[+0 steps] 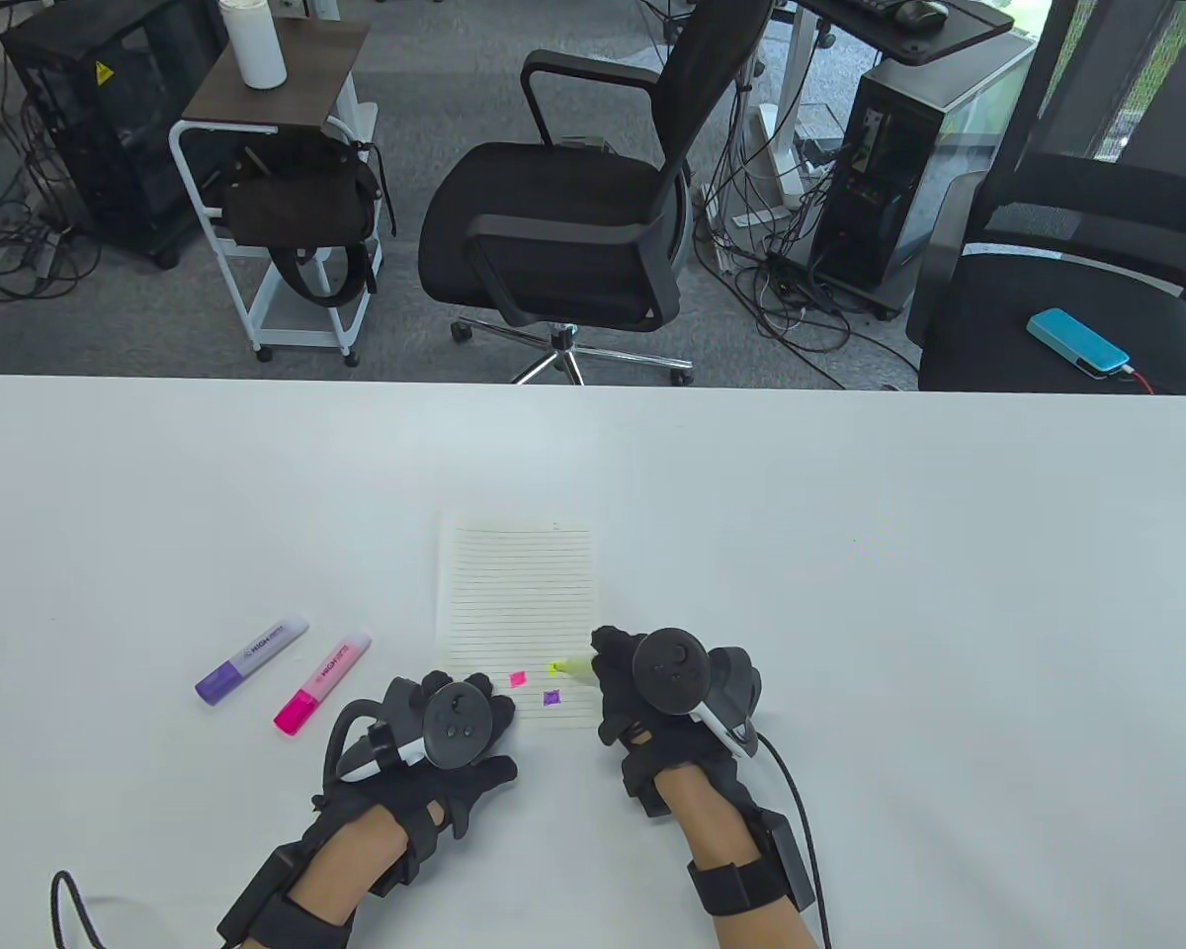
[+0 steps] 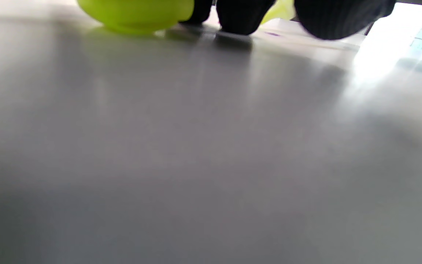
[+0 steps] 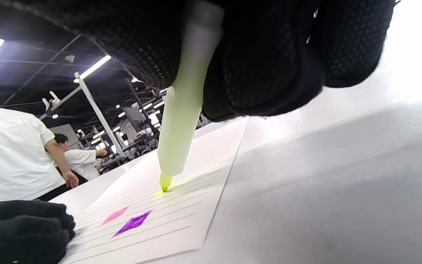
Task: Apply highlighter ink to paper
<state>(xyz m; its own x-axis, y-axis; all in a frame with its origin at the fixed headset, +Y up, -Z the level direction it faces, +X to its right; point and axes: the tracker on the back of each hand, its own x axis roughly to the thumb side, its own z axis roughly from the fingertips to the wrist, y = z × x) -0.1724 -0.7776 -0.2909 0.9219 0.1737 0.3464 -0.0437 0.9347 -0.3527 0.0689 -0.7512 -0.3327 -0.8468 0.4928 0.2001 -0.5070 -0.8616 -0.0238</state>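
A lined sheet of paper [image 1: 516,593] lies on the white table [image 1: 850,554]. It carries a pink mark [image 1: 518,679], a purple mark [image 1: 551,697] and a small yellow mark [image 1: 554,668]. My right hand [image 1: 652,682] grips a yellow highlighter [image 1: 578,666], uncapped; its tip [image 3: 165,187] touches the paper at the yellow mark. My left hand [image 1: 455,722] rests at the paper's lower left corner, fingertips [image 2: 244,18] on the table by the paper's edge. A yellow-green cap [image 2: 137,13] shows by those fingers; whether they hold it I cannot tell.
A purple highlighter [image 1: 250,657] and a pink highlighter [image 1: 321,683] lie capped on the table left of the paper. Office chairs [image 1: 573,198] stand beyond the table's far edge. People [image 3: 13,154] stand in the background of the right wrist view.
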